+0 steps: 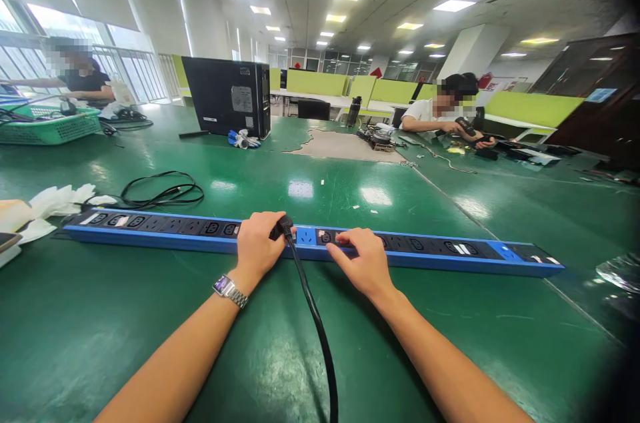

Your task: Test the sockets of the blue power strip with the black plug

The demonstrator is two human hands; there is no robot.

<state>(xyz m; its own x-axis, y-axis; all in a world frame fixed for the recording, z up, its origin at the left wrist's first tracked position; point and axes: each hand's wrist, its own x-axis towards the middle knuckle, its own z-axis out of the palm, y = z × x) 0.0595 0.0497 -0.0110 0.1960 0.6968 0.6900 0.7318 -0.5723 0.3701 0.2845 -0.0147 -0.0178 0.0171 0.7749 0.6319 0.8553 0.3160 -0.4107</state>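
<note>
A long blue power strip [165,237] with black socket panels lies across the green table in front of me. My left hand [257,239], with a metal-band watch on its wrist, is closed around a black power plug [286,225] at the strip's middle. How far the plug sits in a socket is hidden by my fingers. From the plug a thick black cable [314,309] runs down toward me. Just right of a blue socket [307,236], my right hand [365,259] grips the strip, its fingers curled over the top and its thumb by the front side.
A thin black cable [163,189] lies coiled behind the strip's left end, near white crumpled material [60,199]. Farther back stand a black computer case [225,96] and a green basket [55,126]. One person [440,109] handles parts at right; another [83,76] sits at left.
</note>
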